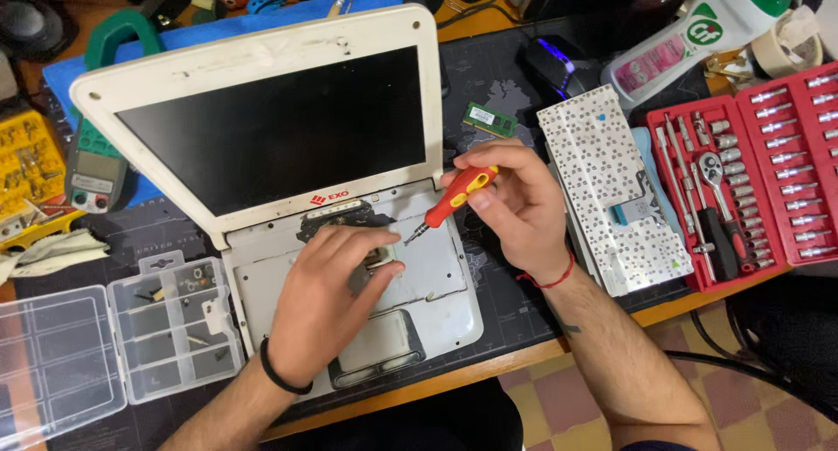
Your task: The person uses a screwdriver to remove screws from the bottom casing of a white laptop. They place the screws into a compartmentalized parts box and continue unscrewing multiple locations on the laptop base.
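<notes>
A small white laptop (262,75) lies open on the desk with its keyboard removed, the bare metal deck (436,268) showing. My left hand (327,302) rests flat on the deck, fingers pressing on a small part near the middle. My right hand (515,202) holds a red and yellow screwdriver (449,202), its tip pointing down at the deck just right of my left fingertips. The removed keyboard (611,189) lies face down to the right of the laptop.
A clear compartment box (179,324) with several small screws stands open at the left. A red socket set (759,163) sits at the right, a memory module (489,119) and a mouse (554,62) behind. A multimeter (92,167) lies at the left.
</notes>
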